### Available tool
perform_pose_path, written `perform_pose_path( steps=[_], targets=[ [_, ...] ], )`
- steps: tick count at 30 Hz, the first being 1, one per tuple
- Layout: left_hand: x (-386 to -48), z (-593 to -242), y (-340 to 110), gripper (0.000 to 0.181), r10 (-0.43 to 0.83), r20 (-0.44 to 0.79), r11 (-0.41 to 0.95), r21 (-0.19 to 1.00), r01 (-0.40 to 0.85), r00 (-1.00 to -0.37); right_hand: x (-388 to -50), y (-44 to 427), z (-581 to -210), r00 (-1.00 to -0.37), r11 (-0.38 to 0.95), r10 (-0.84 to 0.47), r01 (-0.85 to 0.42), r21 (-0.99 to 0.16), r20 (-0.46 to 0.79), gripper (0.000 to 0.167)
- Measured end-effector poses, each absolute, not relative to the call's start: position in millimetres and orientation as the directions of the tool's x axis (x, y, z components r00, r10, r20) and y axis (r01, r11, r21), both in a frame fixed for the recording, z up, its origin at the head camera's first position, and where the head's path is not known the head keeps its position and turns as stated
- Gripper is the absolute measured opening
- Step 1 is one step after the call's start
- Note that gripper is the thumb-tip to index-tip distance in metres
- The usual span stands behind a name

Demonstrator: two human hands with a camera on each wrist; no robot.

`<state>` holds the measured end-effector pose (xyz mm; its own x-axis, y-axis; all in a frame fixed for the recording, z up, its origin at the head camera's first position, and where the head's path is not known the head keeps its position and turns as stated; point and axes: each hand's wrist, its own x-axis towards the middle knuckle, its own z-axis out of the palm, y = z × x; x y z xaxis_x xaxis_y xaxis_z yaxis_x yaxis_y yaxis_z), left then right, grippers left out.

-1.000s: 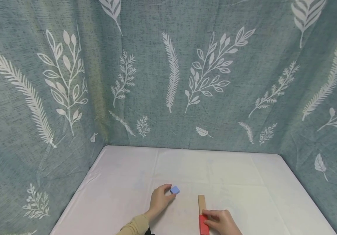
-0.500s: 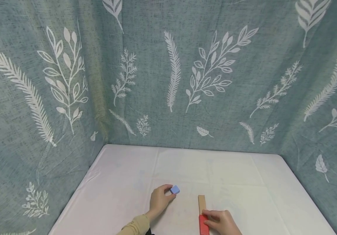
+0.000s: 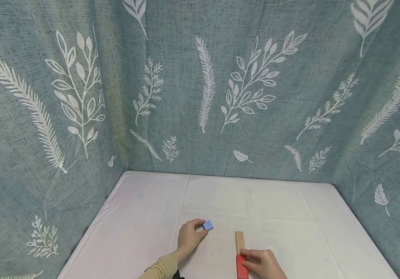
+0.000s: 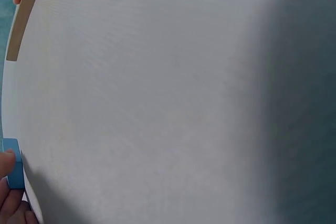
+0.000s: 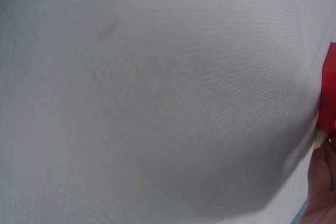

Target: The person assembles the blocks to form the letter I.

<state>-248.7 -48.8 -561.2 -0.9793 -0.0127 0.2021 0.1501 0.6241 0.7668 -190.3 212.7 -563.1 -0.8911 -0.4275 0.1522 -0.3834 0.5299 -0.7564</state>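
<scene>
My left hand (image 3: 188, 237) pinches a small blue block (image 3: 208, 225) between thumb and fingers, over the white-covered table. In the left wrist view the thumb lies against the side of the blue block (image 4: 14, 174). To the right, my right hand (image 3: 263, 263) grips a red block (image 3: 241, 267) near its far end. A plain wood-coloured block (image 3: 239, 242) extends from that end, in line with the red one and seemingly touching it. Only part of the red block (image 5: 329, 90) shows in the right wrist view, beside the fingertips. The red block's near end meets the head view's lower edge.
A white cloth (image 3: 276, 209) covers the table, with faint fold lines. Green-blue curtains (image 3: 179, 97) with white leaf prints hang behind the table and along both sides.
The head view has shifted very slightly. Both hands keep their holds, and the blocks stay in practically the same places.
</scene>
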Motion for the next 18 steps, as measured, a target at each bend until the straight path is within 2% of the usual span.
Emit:
perform_pose_path(
  steps=[18],
  targets=[
    [-248.4, -561.6, -51.8, 0.03, 0.012, 0.198, 0.593, 0.788, 0.166, -0.98, -189.5, 211.7, -561.6, -0.902, 0.524, -0.416, -0.339, -0.781, 0.113, 0.039]
  ],
)
